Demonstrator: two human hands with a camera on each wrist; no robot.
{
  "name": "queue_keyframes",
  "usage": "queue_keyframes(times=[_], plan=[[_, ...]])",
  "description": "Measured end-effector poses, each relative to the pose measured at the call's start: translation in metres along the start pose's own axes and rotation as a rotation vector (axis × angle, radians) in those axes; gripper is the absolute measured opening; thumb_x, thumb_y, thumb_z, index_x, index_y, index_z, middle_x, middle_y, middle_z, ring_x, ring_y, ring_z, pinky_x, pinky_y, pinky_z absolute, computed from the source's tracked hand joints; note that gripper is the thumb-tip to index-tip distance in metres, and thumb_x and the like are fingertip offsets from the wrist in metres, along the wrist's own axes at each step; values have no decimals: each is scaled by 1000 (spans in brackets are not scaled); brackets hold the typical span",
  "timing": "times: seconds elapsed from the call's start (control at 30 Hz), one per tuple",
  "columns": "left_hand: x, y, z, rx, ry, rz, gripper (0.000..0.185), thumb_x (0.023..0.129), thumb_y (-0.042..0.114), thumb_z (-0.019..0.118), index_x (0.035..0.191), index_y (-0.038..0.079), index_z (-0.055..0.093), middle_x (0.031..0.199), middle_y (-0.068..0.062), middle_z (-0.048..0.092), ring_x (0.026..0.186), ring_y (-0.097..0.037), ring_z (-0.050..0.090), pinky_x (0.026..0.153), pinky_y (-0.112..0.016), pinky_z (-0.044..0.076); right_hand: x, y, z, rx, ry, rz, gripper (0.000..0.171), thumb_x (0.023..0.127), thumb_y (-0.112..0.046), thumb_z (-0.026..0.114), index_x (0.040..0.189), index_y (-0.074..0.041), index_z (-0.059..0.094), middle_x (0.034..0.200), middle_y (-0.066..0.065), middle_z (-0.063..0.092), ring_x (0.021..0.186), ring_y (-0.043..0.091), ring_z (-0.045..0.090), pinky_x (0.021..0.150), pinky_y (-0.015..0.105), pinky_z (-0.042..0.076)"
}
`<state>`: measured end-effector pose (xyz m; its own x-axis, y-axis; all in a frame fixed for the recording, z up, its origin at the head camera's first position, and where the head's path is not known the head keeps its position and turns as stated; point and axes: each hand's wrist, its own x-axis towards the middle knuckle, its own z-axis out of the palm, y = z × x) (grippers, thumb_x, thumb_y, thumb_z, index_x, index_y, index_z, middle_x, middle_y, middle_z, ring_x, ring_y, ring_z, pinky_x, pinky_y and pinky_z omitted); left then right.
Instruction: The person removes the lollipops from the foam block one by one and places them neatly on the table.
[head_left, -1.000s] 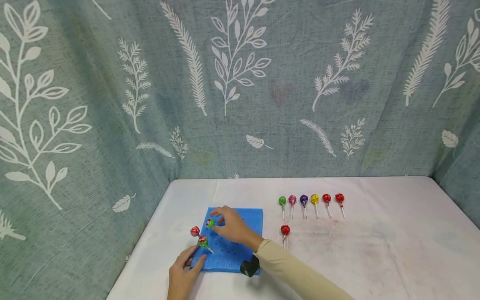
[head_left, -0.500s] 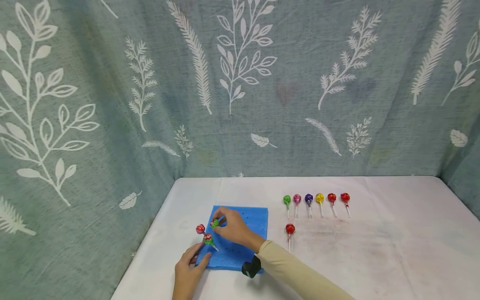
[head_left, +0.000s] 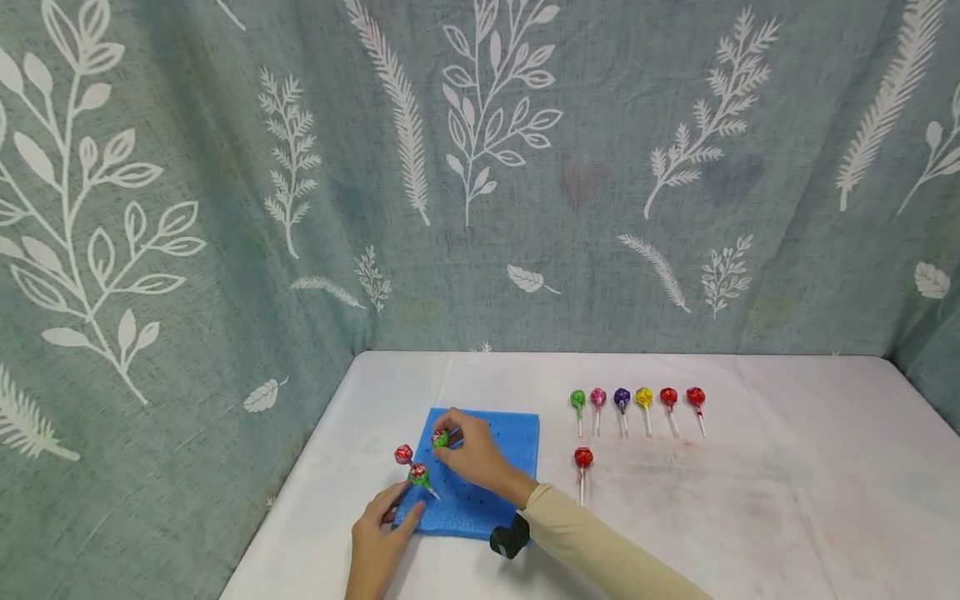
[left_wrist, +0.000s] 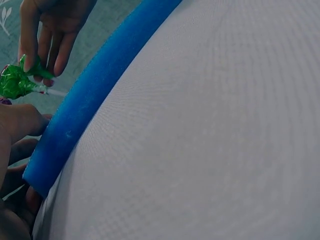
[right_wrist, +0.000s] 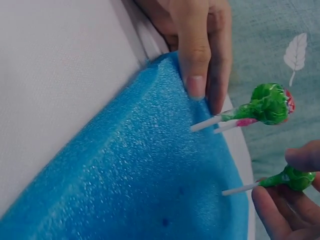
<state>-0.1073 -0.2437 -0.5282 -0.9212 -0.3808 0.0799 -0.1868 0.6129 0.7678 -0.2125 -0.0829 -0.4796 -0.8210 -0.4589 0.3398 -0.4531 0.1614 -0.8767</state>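
A blue foam board (head_left: 480, 521) with small holes lies on the white table. My left hand (head_left: 378, 533) grips its near-left corner, thumb on top, as the right wrist view also shows. Above the board's left part, my right hand (head_left: 476, 454) pinches a green-and-red lollipop (head_left: 440, 438) between thumb and fingers. Its white stick meets the foam in the right wrist view; how deep it sits I cannot tell. Close to my left hand, another green-and-red lollipop (right_wrist: 270, 104) and a red-and-pink lollipop (head_left: 403, 454) stand in the board along its left edge, leaning.
Right of the board, a row of lollipops lies on the table (head_left: 750, 500): green (head_left: 577, 399), pink (head_left: 597, 398), purple (head_left: 622, 399), yellow (head_left: 643, 397) and two red ones (head_left: 696, 397). One more red lollipop (head_left: 583, 458) lies nearer. A patterned curtain (head_left: 525, 208) hangs behind.
The fingers of my right hand have drawn in around the green-and-red lollipop, which has shifted slightly right over the board. My left hand keeps its grip. The head view has turned a little.
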Motion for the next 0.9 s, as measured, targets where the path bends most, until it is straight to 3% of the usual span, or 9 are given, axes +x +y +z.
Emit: queue_keyframes(times=[0.23,0.33,0.9], plan=[[0,4,1,-4,1,6,49,84,36,72,126,15,61,127,-6,58,116,-19,52,92,-39,45,1,-12,-18,88,52,-29,20,84,2,67,102,-2,58,91,8,63,83,21,63,68,24,53],[1,4,1,-4,6,5,49,84,36,72,126,14,61,128,-6,58,116,-19,51,92,-39,45,1,-19,-27,107,56,-42,20,85,0,68,102,-4,59,92,8,64,84,23,64,68,24,53],[2,4,1,2,7,-7,50,82,33,74,126,13,61,128,-7,58,116,-20,51,90,-35,45,-14,-16,-71,68,86,-2,22,86,-6,69,105,-5,59,95,5,65,85,20,64,72,27,53]])
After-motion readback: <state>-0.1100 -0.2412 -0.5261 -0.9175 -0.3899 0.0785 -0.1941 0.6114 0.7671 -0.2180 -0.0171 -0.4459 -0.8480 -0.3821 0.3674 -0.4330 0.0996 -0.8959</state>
